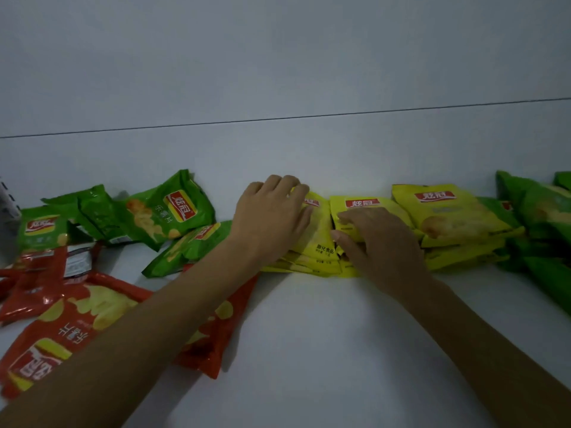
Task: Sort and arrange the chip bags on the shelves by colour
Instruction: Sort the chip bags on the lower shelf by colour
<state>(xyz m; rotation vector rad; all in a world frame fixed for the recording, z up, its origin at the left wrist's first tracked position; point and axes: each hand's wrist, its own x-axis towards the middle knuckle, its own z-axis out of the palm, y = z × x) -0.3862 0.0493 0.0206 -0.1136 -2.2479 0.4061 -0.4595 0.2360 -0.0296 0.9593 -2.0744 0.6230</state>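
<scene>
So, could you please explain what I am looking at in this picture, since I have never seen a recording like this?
There is no machine here. A person wears a camera on the head, so the single picture looks forward and down along both bare arms onto a white shelf surface.

The left hand lies flat on a stack of yellow chip bags. The right hand rests on the neighbouring yellow bags; whether it grips one I cannot tell. A further yellow stack lies to the right, with green bags beyond it.

On the left lie loose green bags and, nearer the camera, red bags. So the colours are only partly grouped.
</scene>
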